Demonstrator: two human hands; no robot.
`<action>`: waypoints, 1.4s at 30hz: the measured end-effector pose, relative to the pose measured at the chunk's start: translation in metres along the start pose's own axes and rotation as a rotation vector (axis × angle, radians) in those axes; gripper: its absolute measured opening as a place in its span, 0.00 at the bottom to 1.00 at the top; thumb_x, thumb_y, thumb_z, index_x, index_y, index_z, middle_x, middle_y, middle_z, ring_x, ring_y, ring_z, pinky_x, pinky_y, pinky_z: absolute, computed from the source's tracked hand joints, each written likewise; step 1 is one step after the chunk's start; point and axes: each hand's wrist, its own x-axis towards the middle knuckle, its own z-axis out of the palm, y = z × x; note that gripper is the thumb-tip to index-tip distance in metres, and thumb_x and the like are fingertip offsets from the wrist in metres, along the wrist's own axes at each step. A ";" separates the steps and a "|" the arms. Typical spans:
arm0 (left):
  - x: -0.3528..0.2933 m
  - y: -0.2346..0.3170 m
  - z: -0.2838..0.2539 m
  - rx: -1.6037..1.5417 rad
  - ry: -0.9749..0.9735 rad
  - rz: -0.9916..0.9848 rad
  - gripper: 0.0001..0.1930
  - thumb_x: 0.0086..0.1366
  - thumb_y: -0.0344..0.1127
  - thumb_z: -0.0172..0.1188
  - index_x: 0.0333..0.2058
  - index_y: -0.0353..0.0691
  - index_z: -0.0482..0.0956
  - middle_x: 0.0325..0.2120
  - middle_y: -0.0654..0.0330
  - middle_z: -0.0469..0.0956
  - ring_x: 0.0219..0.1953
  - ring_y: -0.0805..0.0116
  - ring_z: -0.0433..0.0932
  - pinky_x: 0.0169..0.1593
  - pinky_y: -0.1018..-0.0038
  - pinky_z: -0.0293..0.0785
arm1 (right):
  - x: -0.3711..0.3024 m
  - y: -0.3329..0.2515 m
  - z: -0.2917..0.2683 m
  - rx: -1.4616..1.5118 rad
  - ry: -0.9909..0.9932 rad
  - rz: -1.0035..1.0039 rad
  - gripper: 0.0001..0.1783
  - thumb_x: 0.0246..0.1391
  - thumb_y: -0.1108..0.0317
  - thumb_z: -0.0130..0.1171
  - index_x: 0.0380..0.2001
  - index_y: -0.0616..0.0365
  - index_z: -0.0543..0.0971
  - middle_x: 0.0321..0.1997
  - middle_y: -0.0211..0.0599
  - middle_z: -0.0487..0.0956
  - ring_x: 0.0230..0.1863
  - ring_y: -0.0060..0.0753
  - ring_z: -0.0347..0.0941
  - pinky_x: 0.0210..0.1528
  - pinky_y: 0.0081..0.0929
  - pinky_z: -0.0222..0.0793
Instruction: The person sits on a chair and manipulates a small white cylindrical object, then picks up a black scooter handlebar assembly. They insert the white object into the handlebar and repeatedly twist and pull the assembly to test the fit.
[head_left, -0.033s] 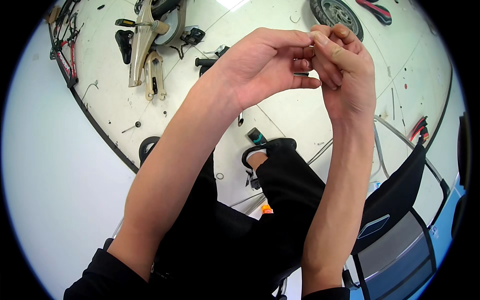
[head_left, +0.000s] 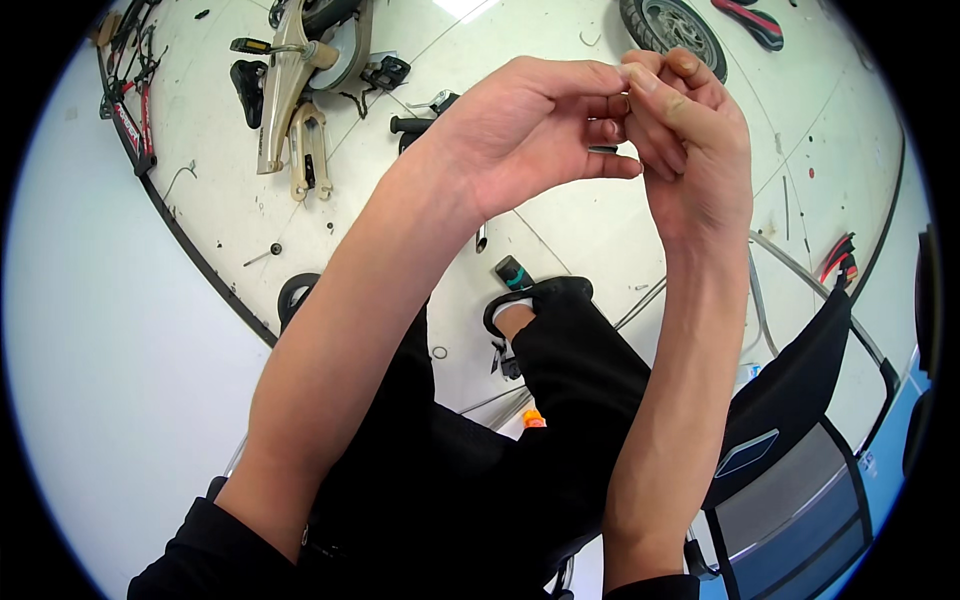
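My two hands are raised together above the floor, meeting at the fingertips. On my left hand [head_left: 535, 125], thumb and index finger are pinched, while the other fingers curl loosely behind. My right hand [head_left: 695, 140] has its thumb pressed to its bent fingers, right against the left fingertips. Whatever lies in the pinch is too small or too covered to name. A sliver of something dark shows behind the left fingers, mostly hidden. Below the hands, a black and teal canister [head_left: 513, 272] is by my shoe [head_left: 545, 292].
A beige bike frame [head_left: 290, 80] with wheel lies at the far left, near a black handlebar grip [head_left: 408, 125]. Behind my right hand are a wheel [head_left: 675, 35] and a red-black saddle [head_left: 752, 22]. A red-black frame [head_left: 130, 110] leans along the left wall. A chair [head_left: 800, 510] stands at right.
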 end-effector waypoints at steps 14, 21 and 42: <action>-0.001 0.004 0.018 0.352 0.219 0.094 0.17 0.66 0.43 0.58 0.44 0.34 0.74 0.27 0.63 0.77 0.32 0.74 0.76 0.43 0.73 0.72 | -0.005 0.000 0.003 0.065 0.150 0.017 0.07 0.54 0.74 0.58 0.36 0.60 0.72 0.31 0.36 0.78 0.21 0.21 0.66 0.27 0.18 0.61; 0.002 0.005 0.020 0.861 0.537 0.370 0.10 0.62 0.32 0.59 0.36 0.29 0.81 0.24 0.61 0.79 0.26 0.79 0.75 0.31 0.80 0.71 | 0.002 0.009 0.013 -0.120 0.387 0.031 0.08 0.52 0.74 0.60 0.31 0.63 0.70 0.26 0.40 0.78 0.21 0.24 0.71 0.25 0.21 0.65; -0.004 0.007 0.012 1.297 0.519 0.337 0.10 0.58 0.30 0.58 0.34 0.29 0.81 0.23 0.57 0.80 0.25 0.74 0.76 0.32 0.78 0.72 | 0.002 0.014 0.016 -0.461 0.385 -0.027 0.05 0.51 0.77 0.56 0.30 0.67 0.72 0.25 0.43 0.80 0.21 0.24 0.74 0.25 0.21 0.69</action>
